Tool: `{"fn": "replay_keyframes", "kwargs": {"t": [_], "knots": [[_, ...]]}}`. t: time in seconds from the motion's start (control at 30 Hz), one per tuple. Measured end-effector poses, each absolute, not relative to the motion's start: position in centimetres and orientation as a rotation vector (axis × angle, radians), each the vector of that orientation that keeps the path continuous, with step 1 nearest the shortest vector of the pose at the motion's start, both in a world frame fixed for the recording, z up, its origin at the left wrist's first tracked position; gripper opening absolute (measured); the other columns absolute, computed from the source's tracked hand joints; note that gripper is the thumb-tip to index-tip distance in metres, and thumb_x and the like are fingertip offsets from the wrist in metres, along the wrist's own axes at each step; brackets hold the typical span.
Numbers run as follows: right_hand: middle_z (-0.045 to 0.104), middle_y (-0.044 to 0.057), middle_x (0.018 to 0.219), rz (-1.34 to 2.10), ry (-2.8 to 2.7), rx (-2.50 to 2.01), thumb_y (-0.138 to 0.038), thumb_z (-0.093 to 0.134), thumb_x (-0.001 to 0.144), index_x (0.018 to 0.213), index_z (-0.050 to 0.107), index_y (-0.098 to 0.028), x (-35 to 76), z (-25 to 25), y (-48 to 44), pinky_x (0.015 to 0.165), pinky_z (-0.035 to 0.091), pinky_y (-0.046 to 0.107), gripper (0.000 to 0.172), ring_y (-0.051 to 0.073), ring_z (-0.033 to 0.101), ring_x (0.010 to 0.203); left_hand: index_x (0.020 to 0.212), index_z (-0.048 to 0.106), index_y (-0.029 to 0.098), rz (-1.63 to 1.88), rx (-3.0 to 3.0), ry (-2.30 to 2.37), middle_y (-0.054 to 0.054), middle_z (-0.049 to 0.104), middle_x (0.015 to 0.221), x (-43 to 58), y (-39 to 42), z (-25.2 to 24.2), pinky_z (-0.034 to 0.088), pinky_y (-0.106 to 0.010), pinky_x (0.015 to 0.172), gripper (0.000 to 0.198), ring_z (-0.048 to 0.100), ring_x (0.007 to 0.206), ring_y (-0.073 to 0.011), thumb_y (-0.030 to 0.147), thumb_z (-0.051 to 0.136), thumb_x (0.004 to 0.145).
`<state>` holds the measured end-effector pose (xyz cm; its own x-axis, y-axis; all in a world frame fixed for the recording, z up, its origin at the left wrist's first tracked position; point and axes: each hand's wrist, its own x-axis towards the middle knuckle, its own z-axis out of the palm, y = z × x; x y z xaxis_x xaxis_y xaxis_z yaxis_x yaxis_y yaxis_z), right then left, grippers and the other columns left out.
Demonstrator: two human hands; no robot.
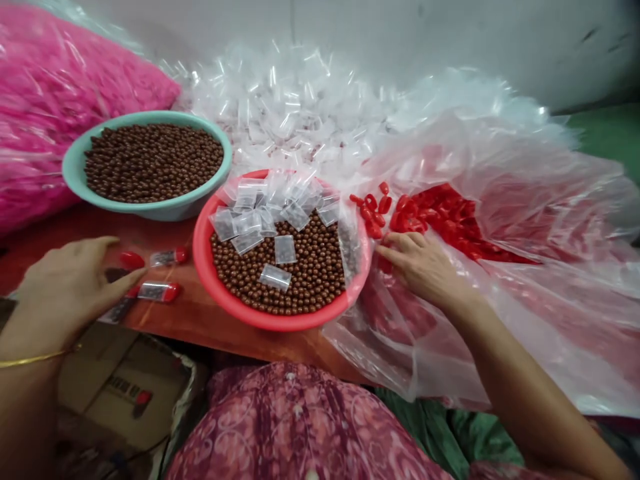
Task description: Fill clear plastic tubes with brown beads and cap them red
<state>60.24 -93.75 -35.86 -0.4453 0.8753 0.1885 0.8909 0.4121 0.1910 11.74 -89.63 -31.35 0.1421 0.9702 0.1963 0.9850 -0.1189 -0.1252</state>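
Observation:
My left hand (pixel 65 287) is at the left of the table, thumb and fingers spread apart. Beside and under it lie several small clear containers with red caps, among them one dark-filled container (pixel 159 291) near the thumb and another container (pixel 167 257) just behind. On the right, my right hand (pixel 423 267) reaches to the near side of a pile of red plastic caps (pixel 415 213), fingers stretched out and nothing visible in them. Between my hands stands a red basin (pixel 280 321) of brown beads (pixel 310 293). Clear plastic sleeves (pixel 247 221) lie on the beads.
A light green basin (pixel 73 167) of brown beads stands at the back left, near a bag of pink pieces (pixel 60 87). Clear plastic pieces (pixel 295 100) are heaped behind. A clear plastic bag (pixel 550 287) spreads over the right side. A cardboard box (pixel 115 373) sits below the table edge.

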Motion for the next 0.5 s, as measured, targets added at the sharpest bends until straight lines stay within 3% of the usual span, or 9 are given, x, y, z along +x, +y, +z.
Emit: {"fn": "replay_keyframes", "kwargs": {"t": [0.07,0.13,0.2,0.27,0.37,0.43,0.5], "knots": [[0.063,0.010,0.113,-0.528,-2.644,-1.583,-0.015,0.049,0.081,0.101,0.065,-0.021,60.3,-36.5,-93.9,0.077,0.041,0.040,0.026,0.025,0.055,0.092,0.106,0.057,0.014,-0.164,-2.246,-1.808,-0.012,0.064,0.103,14.4,-90.0,-30.9,0.044,-0.033,0.081,0.040,0.057,0.094,-0.0239,0.044,0.038,0.089],[0.063,0.011,0.113,-0.639,-2.598,-1.558,-0.019,0.043,0.087,0.095,0.065,-0.023,60.4,-36.9,-93.9,0.082,0.038,0.042,0.024,0.026,0.054,0.097,0.104,0.059,0.016,-0.292,-2.529,-1.569,-0.010,0.065,0.103,18.1,-90.4,-30.7,0.043,-0.032,0.088,0.034,0.057,0.098,-0.0220,0.042,0.043,0.089],[0.064,0.014,0.109,-0.724,-2.499,-1.541,-0.023,0.038,0.090,0.087,0.065,-0.022,60.6,-37.2,-93.9,0.089,0.036,0.045,0.027,0.027,0.054,0.101,0.098,0.062,0.018,-0.164,-2.846,-1.319,-0.009,0.066,0.098,21.7,-90.6,-31.0,0.044,-0.031,0.085,0.026,0.059,0.094,-0.0215,0.039,0.052,0.086],[0.067,0.016,0.088,-0.716,-2.390,-1.583,-0.028,0.039,0.090,0.081,0.062,-0.019,60.7,-37.4,-94.2,0.090,0.037,0.047,0.026,0.028,0.058,0.091,0.094,0.062,0.016,0.133,-2.945,-1.279,-0.011,0.067,0.091,24.7,-90.7,-31.5,0.047,-0.032,0.076,0.027,0.062,0.088,-0.0239,0.040,0.054,0.085],[0.060,0.008,0.061,-0.538,-2.131,-1.792,-0.042,0.045,0.087,0.080,0.059,-0.017,60.5,-37.6,-95.0,0.064,0.044,0.038,0.030,0.023,0.057,0.060,0.092,0.061,0.010,0.386,-2.817,-1.463,-0.015,0.066,0.079,27.6,-90.3,-32.0,0.046,-0.032,0.064,0.043,0.065,0.079,-0.0281,0.050,0.044,0.088],[0.060,0.006,0.063,-0.377,-1.916,-1.888,-0.051,0.046,0.085,0.085,0.058,-0.017,59.8,-37.7,-95.5,0.051,0.039,0.031,0.036,0.018,0.053,0.052,0.097,0.059,0.009,0.396,-2.762,-1.520,-0.016,0.067,0.079,28.5,-89.5,-32.2,0.046,-0.031,0.063,0.047,0.066,0.079,-0.0290,0.052,0.043,0.088],[0.062,0.005,0.068,-0.220,-1.783,-1.873,-0.054,0.047,0.084,0.089,0.056,-0.018,59.0,-37.7,-95.8,0.047,0.038,0.027,0.038,0.015,0.053,0.050,0.105,0.056,0.009,0.367,-2.769,-1.498,-0.015,0.067,0.084,28.9,-88.4,-32.4,0.046,-0.031,0.064,0.039,0.066,0.082,-0.0283,0.044,0.048,0.088]]}}
